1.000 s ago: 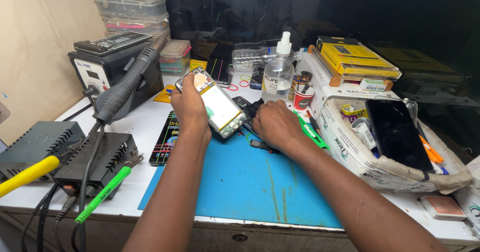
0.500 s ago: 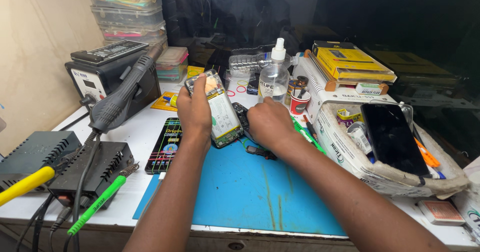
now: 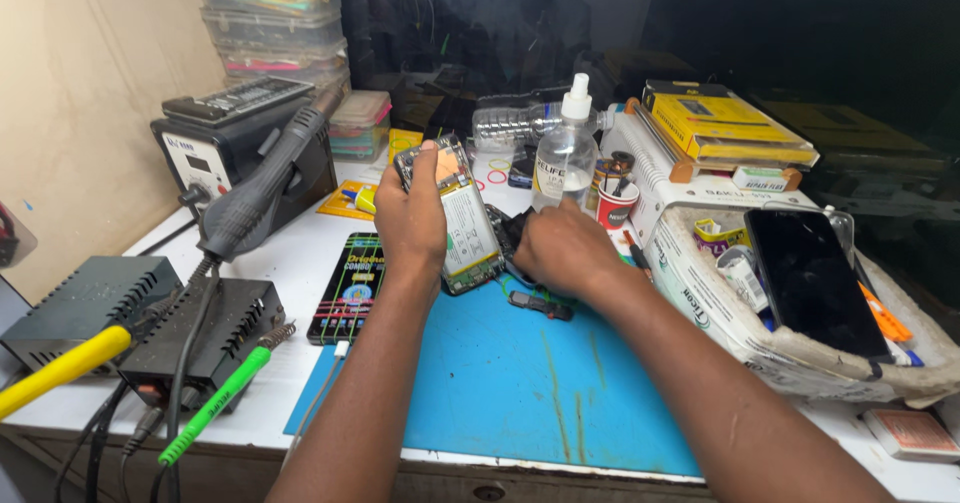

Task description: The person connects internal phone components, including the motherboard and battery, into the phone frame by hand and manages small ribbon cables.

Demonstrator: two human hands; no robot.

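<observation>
My left hand point(image 3: 412, 220) grips an opened phone point(image 3: 463, 225) tilted upright above the far edge of a blue work mat point(image 3: 520, 383); its battery and circuit board face me. My right hand point(image 3: 560, 248) is curled against the phone's right edge, fingers hidden behind it, touching a dark part there. A small dark flat component point(image 3: 540, 305) lies on the mat just below my right hand.
A hot-air station point(image 3: 235, 143) with its handle point(image 3: 265, 183) stands at left, two black power boxes point(image 3: 150, 328) in front. A clear spray bottle point(image 3: 566, 153), a red cup point(image 3: 616, 203), a dark packet point(image 3: 350, 285), and a box holding a black phone point(image 3: 810, 283) surround the mat.
Both hands with the phone have stayed near the mat's far edge. The right hand has closed in tighter against the phone's right side. The view has shifted slightly.
</observation>
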